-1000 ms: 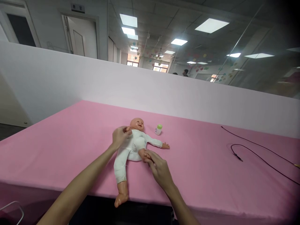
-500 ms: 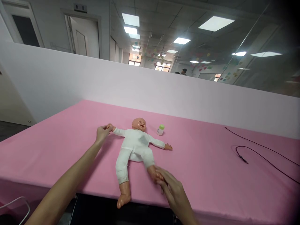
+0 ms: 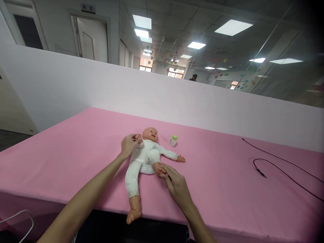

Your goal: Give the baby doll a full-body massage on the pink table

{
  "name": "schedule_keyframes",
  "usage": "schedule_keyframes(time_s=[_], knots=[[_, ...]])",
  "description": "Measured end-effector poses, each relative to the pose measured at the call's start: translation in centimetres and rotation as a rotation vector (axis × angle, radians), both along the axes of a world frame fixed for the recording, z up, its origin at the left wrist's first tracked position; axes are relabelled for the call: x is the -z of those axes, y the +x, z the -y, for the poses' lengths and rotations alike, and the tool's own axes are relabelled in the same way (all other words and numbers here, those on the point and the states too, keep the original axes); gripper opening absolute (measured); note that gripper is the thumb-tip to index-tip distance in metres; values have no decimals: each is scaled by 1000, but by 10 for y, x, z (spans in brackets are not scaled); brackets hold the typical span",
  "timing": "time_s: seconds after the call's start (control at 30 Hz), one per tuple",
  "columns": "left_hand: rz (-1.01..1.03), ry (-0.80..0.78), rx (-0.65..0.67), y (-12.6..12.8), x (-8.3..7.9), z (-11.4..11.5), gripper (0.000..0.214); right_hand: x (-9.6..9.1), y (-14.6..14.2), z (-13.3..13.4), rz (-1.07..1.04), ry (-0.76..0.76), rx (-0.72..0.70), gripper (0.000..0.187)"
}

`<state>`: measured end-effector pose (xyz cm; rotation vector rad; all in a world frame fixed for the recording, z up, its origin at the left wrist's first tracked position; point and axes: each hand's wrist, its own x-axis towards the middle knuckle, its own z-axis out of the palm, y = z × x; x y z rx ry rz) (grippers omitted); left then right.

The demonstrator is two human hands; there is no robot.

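Watching remotely, I see the doll (image 3: 139, 156) face up on the pink worktop (image 3: 222, 182), a green-capped bottle (image 3: 173, 141) near its head. My left hand (image 3: 129, 145) has its grip closed on the doll's hand beside that head; my right hand (image 3: 176, 184) grips one foot, with that leg bent at the knee.

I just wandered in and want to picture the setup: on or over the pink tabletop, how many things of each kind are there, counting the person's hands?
Hands: 2, left hand and right hand
Doll: 1
Bottle: 1
Dark cable lengths: 2, possibly joined out of view
Total: 6
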<state>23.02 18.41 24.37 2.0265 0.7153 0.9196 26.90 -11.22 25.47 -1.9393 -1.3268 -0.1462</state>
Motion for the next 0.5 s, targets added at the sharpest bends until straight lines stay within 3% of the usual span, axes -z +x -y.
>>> schedule_keyframes(time_s=[0.13, 0.23, 0.37, 0.5], knots=[[-217, 167, 64, 16, 4, 26, 26, 8, 15, -54, -11, -26, 21, 33], [-202, 138, 89, 15, 5, 21, 26, 7, 15, -59, -48, -24, 26, 32], [48, -37, 98, -5, 9, -15, 25, -1, 4, -7, -99, 4, 28, 34], [160, -247, -110, -40, 34, -61, 29, 19, -13, 63, -153, -36, 8, 35]])
